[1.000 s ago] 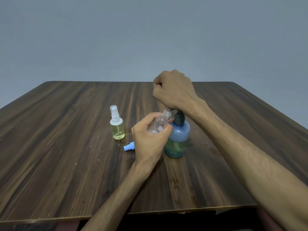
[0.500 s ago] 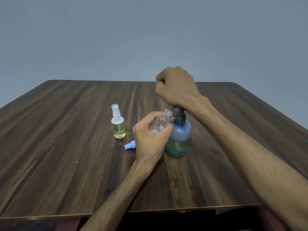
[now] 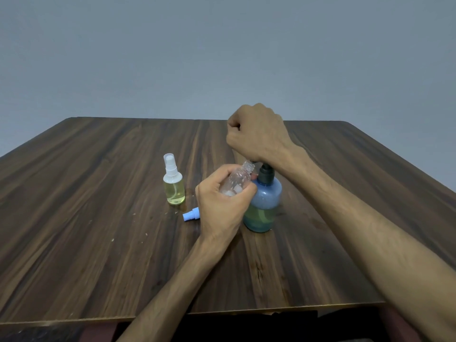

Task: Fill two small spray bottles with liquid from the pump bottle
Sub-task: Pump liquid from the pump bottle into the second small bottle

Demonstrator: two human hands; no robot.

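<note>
While empty bottle (image 3: 238,182), clamped in left hand (image 3: 222,206), is tilted at nozzle, pump bottle (image 3: 264,206) at table (image 3: 98,218) centre is pressed by fisted right hand (image 3: 256,134); mouth best kept under spout; filled bottle (image 3: 173,186) at nine o'clock.

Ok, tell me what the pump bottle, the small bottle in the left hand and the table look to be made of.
Pump bottle: likely translucent blue plastic, since the liquid level shows through, with a dark opaque collar. Small bottle in the left hand: clear, glossy, probably plastic; its threaded neck and highlights show. Table: dark wood grain, semi-matte; possibly laminate, judging by the thin pale front edge.
</note>
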